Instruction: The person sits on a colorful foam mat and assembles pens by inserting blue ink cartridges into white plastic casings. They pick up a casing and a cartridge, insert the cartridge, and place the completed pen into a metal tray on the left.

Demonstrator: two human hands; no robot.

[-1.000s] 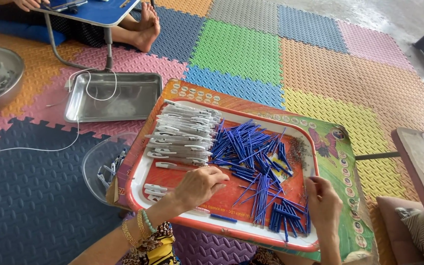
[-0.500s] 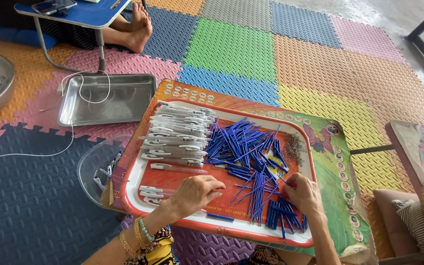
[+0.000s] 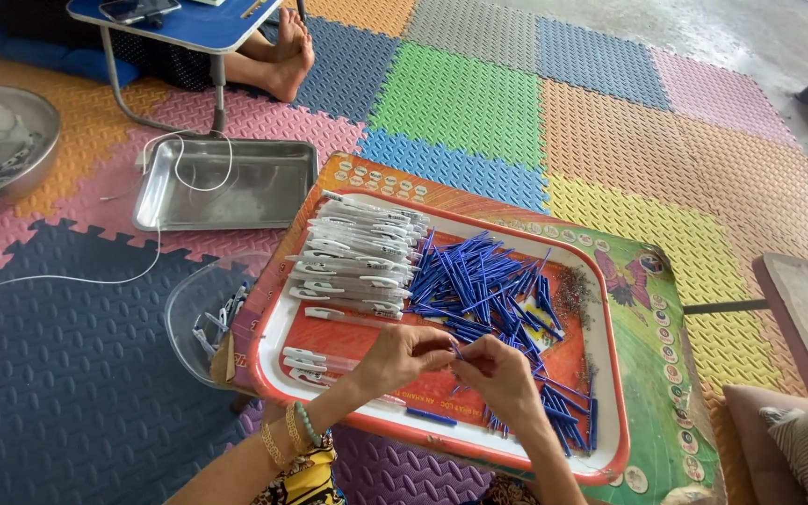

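Observation:
A red-rimmed tray (image 3: 610, 374) sits on a low colourful table in front of me. It holds a stack of white pen barrels (image 3: 357, 257) on the left and a heap of thin blue pen parts (image 3: 488, 285) in the middle. My left hand (image 3: 404, 355) and my right hand (image 3: 497, 374) meet over the tray's near side. Together they pinch a thin blue pen part (image 3: 456, 351) between the fingertips. A few white barrels (image 3: 306, 365) lie just left of my left hand.
A clear bowl (image 3: 203, 318) with small parts stands left of the tray. Farther left are a metal tray (image 3: 226, 182) with a white cable and a round metal basin (image 3: 2, 145). Another person's bare feet (image 3: 282, 51) rest under a small blue table (image 3: 180, 23).
My right hand moved left from the blue heap at the tray's right side to meet my left hand. Both now hold a blue part between them. The camera view shifted slightly.

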